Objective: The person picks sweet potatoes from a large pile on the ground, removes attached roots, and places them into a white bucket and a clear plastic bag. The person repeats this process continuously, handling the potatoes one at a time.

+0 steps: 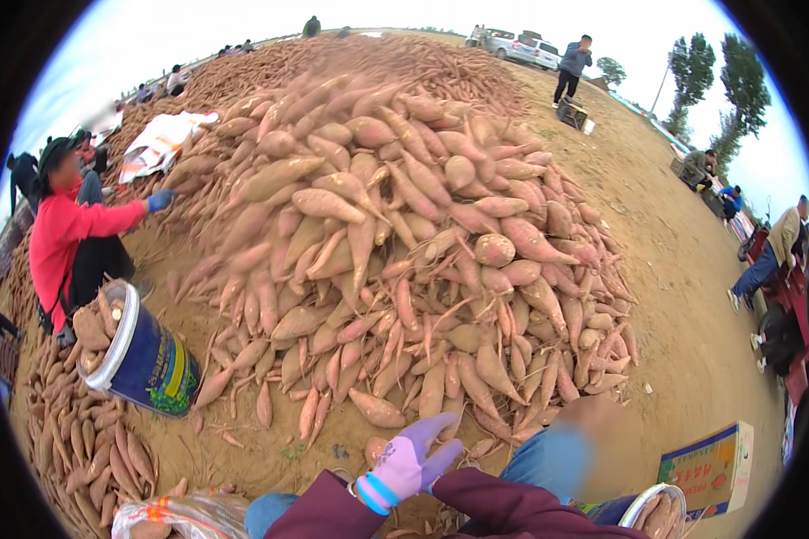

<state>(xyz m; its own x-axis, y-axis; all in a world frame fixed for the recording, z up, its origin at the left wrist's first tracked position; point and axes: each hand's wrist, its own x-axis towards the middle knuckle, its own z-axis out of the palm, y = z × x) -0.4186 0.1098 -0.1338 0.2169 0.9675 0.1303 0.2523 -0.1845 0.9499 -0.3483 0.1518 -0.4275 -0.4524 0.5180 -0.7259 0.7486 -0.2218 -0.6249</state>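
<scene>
A big heap of reddish sweet potatoes [404, 269] rises before me, with its near edge just beyond my hands. My left hand [408, 458], in a light purple glove with blue bands at the wrist, is at the bottom centre. Its fingers are apart and nothing shows between them. One sweet potato [375, 450] lies on the soil beside this hand, partly covered by it. My right arm, in a maroon sleeve, reaches in from the right to the same spot; its hand is mostly hidden behind the left one, so its grip cannot be seen.
To the left, a blue bucket [168, 374] of sweet potatoes leans near a seated person in red [84, 229]. A plastic sack [182, 515] lies at lower left. Another filled bucket [677, 502] and a printed cardboard box [708, 468] are at lower right. Several people are farther off.
</scene>
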